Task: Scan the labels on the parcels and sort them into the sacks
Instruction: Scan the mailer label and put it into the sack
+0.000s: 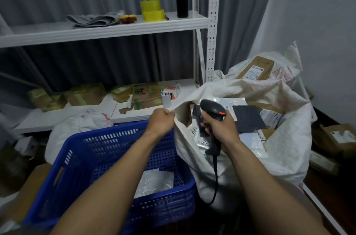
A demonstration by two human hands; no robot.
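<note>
We see the left hand (163,118) pinching the rim of the nearest sack (289,148) between thumb and curled fingers. It lifts the cloth up and toward the basket (81,138), most likely to keep the mouth wide so that the parcels inside lie in view and the next one can drop in freely. The right hand (219,127) is wrapped around the handle of the scanner (212,110), whose head points down into the open sack above a dark flat parcel (248,119). We judge this to be aimed for reading a label or simply held ready. Its cord (216,177) hangs down in front of the sack.

The basket stands just beside the sack, close enough for a short reach from one to the other.

By our count there are two hands, one scanner and one blue basket with a single shiny wrapped parcel (154,179) left in its bottom. There are three sacks: the open one, a second sack (287,57) behind it with a cardboard box (256,68) on top, and a third sack (77,125) behind the basket. The open sack holds several flat parcels, overlapping too much for us to count exactly. On the upper shelf (115,28) two yellow tape rolls (153,10) sit stacked.
</note>
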